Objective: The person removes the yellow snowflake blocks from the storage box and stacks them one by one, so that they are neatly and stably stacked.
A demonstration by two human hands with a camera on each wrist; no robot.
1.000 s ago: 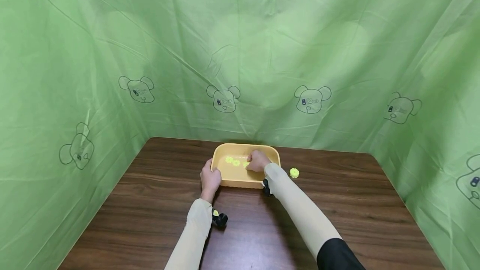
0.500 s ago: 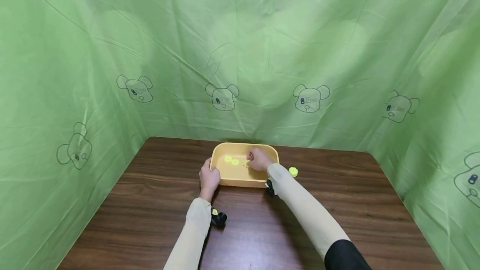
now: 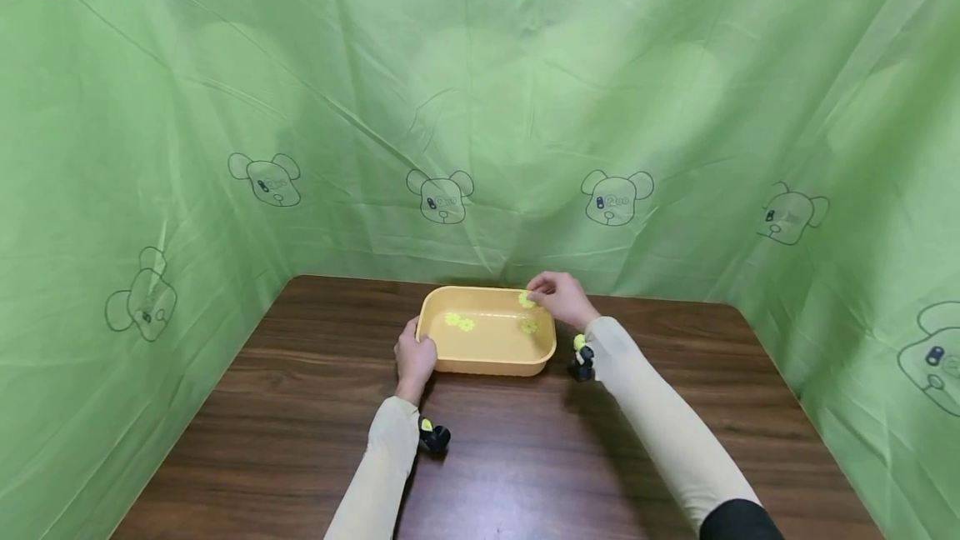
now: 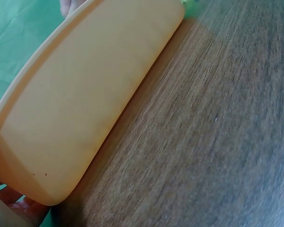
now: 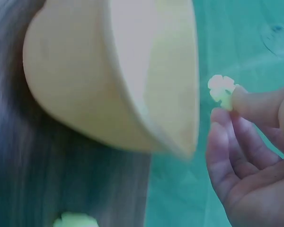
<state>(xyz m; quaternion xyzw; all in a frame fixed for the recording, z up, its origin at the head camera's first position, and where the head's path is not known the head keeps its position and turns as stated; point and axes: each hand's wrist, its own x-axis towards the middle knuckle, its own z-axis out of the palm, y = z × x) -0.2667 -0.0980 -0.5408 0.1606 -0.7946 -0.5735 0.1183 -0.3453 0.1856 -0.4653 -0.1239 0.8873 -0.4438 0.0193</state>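
A shallow yellow plastic bin (image 3: 487,367) sits on the table, its left end held by my left hand (image 3: 415,359), thumb over the rim. Over the bin's back right rim, my right hand (image 3: 566,300) pinches a small yellow flower-shaped piece (image 5: 222,90) between thumb and fingertip. Two similar flower pieces (image 3: 459,322) lie in the left half of the bin. A duller flower-shaped patch (image 3: 528,326) shows near its right wall; I cannot tell whether it is a piece or a reflection. In the left wrist view, the bin's outer side (image 4: 85,94) hides its contents.
Another yellow flower piece (image 3: 579,341) is on the wooden table (image 3: 510,457) right of the bin, partly covered by the right wrist camera (image 3: 581,363). Green curtains (image 3: 517,248) with bear drawings surround the table's back and sides.
My right hand has risen from inside the bin and moved right to its back right rim, carrying a flower piece. The left hand keeps its hold on the bin.
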